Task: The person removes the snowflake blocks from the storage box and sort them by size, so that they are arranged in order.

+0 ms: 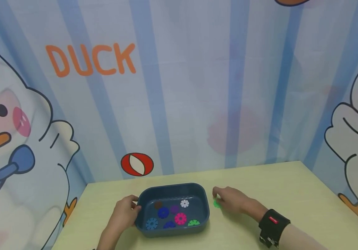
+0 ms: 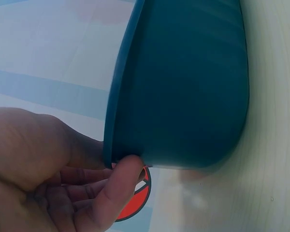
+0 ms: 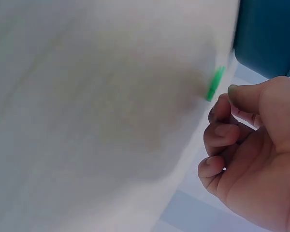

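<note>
Wristband (image 1: 274, 227) near; disc-strewn tray (image 1: 172, 232) between left fingers (image 2: 124, 180), pinching it, and right fingers (image 3: 222, 134), curled beside green disc (image 3: 216, 83)

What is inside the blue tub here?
Eight visible discs: white, brown, purple, pink, light blue, green, two dark blue. The tub's near wall covers part of the green disc and nearer dark blue one.

The tray (image 1: 172, 232) is blue, the outlying disc (image 1: 216, 204) green — the backdrop (image 1: 194, 86) blue-striped.
</note>
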Motion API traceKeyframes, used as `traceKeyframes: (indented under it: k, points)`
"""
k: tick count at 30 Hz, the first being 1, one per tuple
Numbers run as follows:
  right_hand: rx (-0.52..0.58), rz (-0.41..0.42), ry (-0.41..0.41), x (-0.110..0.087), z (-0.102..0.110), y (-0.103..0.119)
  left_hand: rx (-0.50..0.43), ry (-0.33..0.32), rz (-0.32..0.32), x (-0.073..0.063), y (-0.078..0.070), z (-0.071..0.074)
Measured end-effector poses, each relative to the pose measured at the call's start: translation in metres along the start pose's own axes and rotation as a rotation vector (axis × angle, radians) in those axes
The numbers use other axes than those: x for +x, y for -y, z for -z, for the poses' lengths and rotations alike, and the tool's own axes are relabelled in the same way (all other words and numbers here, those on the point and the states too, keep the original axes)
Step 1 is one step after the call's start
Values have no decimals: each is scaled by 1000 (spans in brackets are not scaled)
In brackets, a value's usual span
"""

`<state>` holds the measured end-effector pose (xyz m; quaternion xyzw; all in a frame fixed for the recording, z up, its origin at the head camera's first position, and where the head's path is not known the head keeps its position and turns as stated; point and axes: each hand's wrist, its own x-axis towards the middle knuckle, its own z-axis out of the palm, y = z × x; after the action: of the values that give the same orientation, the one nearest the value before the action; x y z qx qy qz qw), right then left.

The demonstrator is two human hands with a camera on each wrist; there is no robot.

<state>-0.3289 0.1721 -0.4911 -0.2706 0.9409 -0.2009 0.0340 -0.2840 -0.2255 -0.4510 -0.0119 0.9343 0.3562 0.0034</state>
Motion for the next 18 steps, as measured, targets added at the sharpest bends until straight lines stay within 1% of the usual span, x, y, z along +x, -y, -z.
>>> traceKeyframes:
  k: [3,6,11,13,18]
  points:
    - [-19,19,-25,1,5,2,-3,-1,0,-2,-1,1]
    - [-34,75,-71,4,13,7,-4,2,4,-2,-2,2]
    - [-59,164,-145,11,25,23,0,6,15,-2,-2,2]
    - [-64,178,-152,14,29,30,0,6,18,-2,-1,2]
    - [-72,195,-134,24,34,46,-8,7,12,-1,-1,1]
